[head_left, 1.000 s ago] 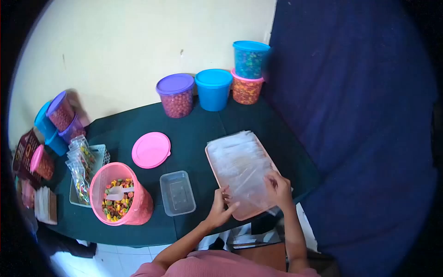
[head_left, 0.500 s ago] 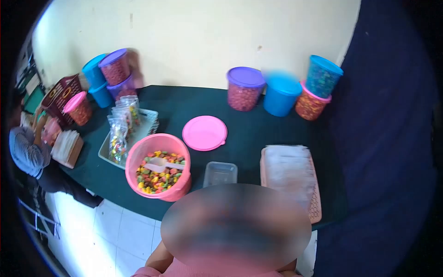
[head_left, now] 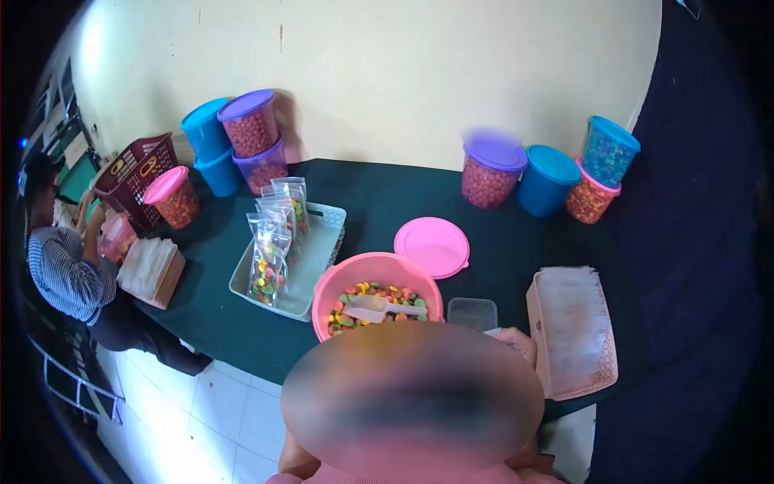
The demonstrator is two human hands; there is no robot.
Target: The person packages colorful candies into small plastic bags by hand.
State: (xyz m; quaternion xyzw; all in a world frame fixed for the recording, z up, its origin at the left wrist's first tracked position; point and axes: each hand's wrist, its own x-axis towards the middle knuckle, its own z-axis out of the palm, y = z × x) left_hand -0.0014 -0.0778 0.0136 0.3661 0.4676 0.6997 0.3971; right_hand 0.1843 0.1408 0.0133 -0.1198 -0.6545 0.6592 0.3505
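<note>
Part of my right hand point(head_left: 520, 345) shows past the edge of a large blurred patch, its fingers curled in. A pale sliver lies at its fingertips, but what it is I cannot make out. The hand is between a small clear plastic tub point(head_left: 472, 313) and a pink basket point(head_left: 542, 355) of stacked clear plastic bags point(head_left: 571, 323). My left hand is hidden behind the blur. Left of the clear tub stands a pink bucket point(head_left: 324, 294) of colourful candy pieces point(head_left: 343, 321). A white scoop point(head_left: 371, 308) rests on the candy.
A pink lid point(head_left: 431, 246) lies behind the bucket. Filled bags point(head_left: 270, 266) stand in a pale tray point(head_left: 314, 282) to the left. Lidded tubs point(head_left: 492, 173) line the wall. At far left, another person point(head_left: 68, 266) works by a maroon basket point(head_left: 137, 177).
The view has swung left, so everything sits further right in it. My right hand now shows beyond the blur, beside the clear tub. The scoop still lies on the candy.
</note>
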